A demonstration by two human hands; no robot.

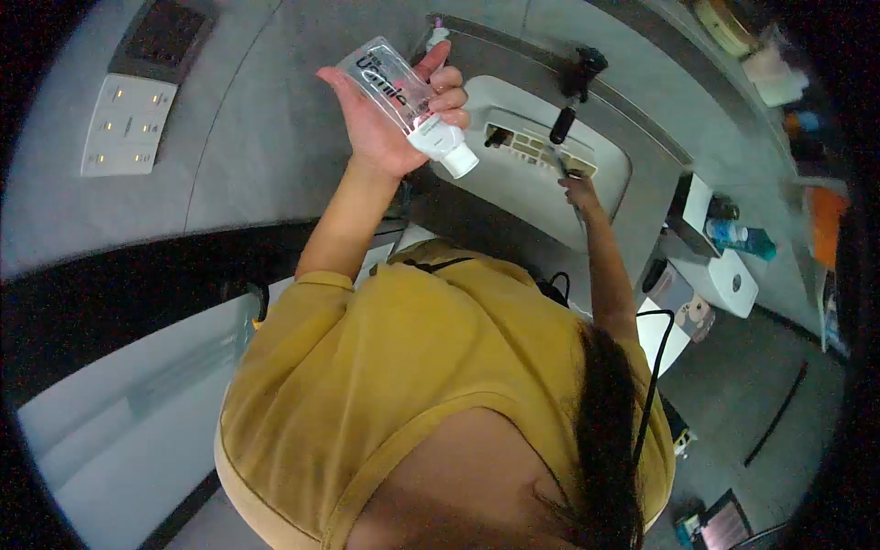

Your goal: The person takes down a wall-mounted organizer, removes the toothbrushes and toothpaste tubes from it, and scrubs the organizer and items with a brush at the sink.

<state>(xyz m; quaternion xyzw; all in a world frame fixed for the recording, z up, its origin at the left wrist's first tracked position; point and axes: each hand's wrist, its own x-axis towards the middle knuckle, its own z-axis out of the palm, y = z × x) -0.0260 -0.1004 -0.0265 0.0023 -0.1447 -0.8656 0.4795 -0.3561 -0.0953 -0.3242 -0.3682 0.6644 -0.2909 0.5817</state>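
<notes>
My left hand [390, 128] is wrapped around a clear plastic bottle [380, 78] with dark lettering and a white cap, raised beside the sink. The bottle tilts so that its cap points down to the right. Over the white sink basin [495, 183], my right hand [577, 191] has its fingers closed around a slim, stick-like tool whose kind I cannot make out. That hand is at the near right end of an off-white compartment tray [532, 148] in the basin. Whether it also touches the tray is unclear.
A black faucet [576, 92] stands behind the basin. White pump bottle [438, 38] sits at the counter's back left. To the right are a teal bottle [756, 242] and a white box [731, 282]. A switch panel [128, 126] is on the left wall.
</notes>
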